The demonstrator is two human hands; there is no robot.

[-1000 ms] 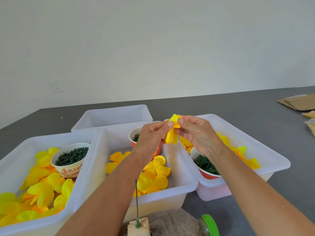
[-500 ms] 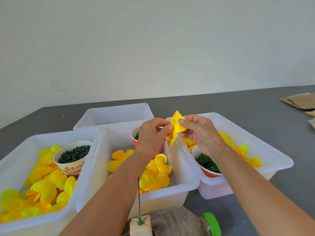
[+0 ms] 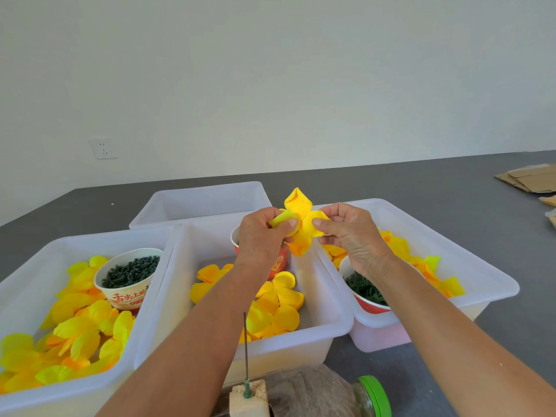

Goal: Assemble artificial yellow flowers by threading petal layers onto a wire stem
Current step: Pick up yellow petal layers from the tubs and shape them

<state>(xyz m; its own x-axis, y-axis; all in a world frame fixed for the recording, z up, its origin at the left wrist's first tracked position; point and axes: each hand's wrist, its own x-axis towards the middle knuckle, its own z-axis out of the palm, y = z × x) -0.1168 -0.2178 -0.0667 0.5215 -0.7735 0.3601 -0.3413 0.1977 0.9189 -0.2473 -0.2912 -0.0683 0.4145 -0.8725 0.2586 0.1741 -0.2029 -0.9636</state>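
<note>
Head view: left hand [image 3: 261, 236] and right hand [image 3: 350, 233] pinch yellow fabric petal layer [image 3: 299, 227] by opposite lobes above white plastic bins [image 3: 337, 314]. Layer, folded moments ago, now spread flat; centre hole exposed, likely ready for upright wire stem [image 3: 245, 350] below.

Yellow-orange petal layer [image 3: 301, 228], white tubs [image 3: 331, 311], green jar lid [image 3: 377, 397], grey floor [image 3: 436, 188]

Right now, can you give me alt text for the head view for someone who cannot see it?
Two hands, the left hand and the right hand, pinch a yellow petal layer spread open between them above white plastic bins holding more yellow petals and paper bowls of dark green pieces. In the foreground a wire stem stands upright in a small block.
</note>
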